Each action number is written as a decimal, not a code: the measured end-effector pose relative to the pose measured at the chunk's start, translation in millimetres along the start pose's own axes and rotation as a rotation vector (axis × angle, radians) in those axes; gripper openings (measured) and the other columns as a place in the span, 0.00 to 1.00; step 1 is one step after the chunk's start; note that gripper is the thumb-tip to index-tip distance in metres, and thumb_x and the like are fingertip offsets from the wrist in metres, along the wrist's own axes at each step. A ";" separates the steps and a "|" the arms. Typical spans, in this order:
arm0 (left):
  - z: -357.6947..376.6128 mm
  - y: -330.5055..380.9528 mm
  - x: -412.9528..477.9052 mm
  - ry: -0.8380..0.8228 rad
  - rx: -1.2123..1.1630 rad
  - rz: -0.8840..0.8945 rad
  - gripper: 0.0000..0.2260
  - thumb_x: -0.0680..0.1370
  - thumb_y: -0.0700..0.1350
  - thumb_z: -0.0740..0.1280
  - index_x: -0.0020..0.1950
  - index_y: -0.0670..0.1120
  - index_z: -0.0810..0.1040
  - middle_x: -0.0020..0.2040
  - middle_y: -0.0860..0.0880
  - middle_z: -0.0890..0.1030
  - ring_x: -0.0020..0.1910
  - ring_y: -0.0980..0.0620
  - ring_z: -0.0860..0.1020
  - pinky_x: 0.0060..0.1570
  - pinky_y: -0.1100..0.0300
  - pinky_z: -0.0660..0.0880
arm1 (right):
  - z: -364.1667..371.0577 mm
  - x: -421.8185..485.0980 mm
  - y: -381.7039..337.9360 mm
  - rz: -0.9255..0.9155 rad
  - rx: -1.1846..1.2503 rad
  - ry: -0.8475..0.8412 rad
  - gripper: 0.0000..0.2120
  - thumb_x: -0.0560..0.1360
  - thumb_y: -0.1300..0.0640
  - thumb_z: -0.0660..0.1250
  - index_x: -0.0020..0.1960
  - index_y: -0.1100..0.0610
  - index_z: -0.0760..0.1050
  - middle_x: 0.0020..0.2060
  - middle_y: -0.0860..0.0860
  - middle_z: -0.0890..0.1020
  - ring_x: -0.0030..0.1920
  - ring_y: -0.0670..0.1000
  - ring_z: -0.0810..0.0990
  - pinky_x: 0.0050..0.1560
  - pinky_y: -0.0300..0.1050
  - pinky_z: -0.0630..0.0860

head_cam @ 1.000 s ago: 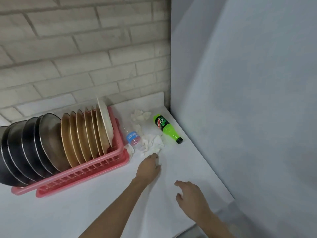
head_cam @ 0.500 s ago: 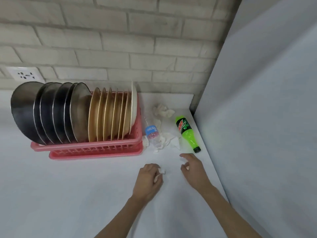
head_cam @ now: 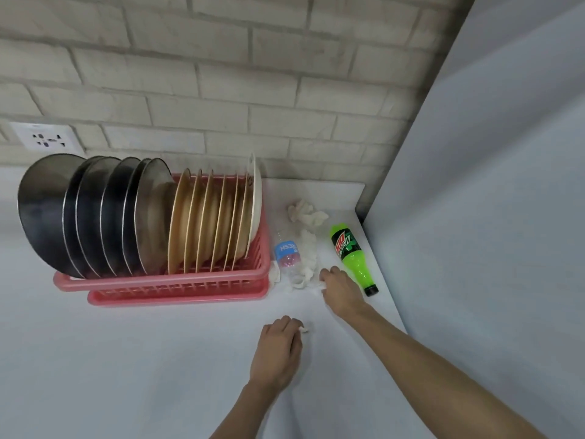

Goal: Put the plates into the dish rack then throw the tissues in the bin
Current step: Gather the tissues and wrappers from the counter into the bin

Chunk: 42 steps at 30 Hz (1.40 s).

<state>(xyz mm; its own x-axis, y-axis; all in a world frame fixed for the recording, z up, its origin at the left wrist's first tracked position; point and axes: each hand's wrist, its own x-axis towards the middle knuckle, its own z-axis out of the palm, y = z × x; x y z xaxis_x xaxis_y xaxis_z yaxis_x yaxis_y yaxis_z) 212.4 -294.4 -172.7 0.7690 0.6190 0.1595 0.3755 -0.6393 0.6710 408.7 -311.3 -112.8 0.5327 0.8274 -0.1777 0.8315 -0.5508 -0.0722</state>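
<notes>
A pink dish rack [head_cam: 177, 285] on the white counter holds several steel plates [head_cam: 95, 217], several tan plates [head_cam: 205, 223] and one white plate [head_cam: 255, 198], all on edge. Crumpled white tissues [head_cam: 306, 258] lie right of the rack, with another wad [head_cam: 305, 212] farther back. My left hand [head_cam: 278, 350] rests on the counter with its fingers curled round a small tissue piece [head_cam: 304, 329]. My right hand [head_cam: 340, 288] has reached the near edge of the tissue pile, and its fingertips pinch a tissue there. No bin is in view.
A clear water bottle with a blue label [head_cam: 286, 253] lies between the rack and the tissues. A green soda bottle [head_cam: 353, 256] lies near the grey side wall [head_cam: 490, 217]. A brick wall with a socket [head_cam: 44, 137] stands behind.
My right hand moved forward from the counter front to the tissue pile and closed on a tissue. My left hand pulled back from the pile holding a small tissue piece.
</notes>
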 end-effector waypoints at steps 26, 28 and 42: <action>-5.0 -4.4 -3.8 -0.006 -0.277 -0.079 0.09 0.83 0.41 0.58 0.45 0.51 0.73 0.38 0.55 0.78 0.38 0.55 0.76 0.40 0.56 0.74 | -31.8 -111.4 5.0 0.314 1.296 0.124 0.18 0.75 0.73 0.57 0.55 0.57 0.79 0.42 0.60 0.83 0.35 0.57 0.82 0.29 0.43 0.74; -7.6 -7.4 -2.3 0.011 -0.364 -0.106 0.12 0.82 0.39 0.59 0.48 0.55 0.76 0.43 0.60 0.80 0.44 0.60 0.78 0.43 0.67 0.73 | -29.8 -120.8 -0.1 0.353 1.288 0.097 0.12 0.76 0.70 0.59 0.48 0.61 0.81 0.36 0.57 0.81 0.32 0.53 0.76 0.28 0.40 0.69; -60.1 46.5 31.5 -0.200 -0.721 -0.033 0.17 0.78 0.52 0.70 0.33 0.44 0.77 0.29 0.47 0.80 0.19 0.48 0.76 0.28 0.70 0.70 | -32.0 -155.6 -50.6 0.564 1.391 0.414 0.22 0.78 0.52 0.67 0.31 0.57 0.63 0.24 0.51 0.70 0.25 0.52 0.64 0.25 0.37 0.60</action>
<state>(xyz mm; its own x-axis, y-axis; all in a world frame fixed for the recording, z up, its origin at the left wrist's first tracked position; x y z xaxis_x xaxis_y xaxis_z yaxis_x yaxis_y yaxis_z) 223.0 -277.2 -92.9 0.8685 0.4939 0.0429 0.0203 -0.1219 0.9923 288.8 -408.6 -50.1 0.9142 0.3284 -0.2376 -0.1543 -0.2601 -0.9532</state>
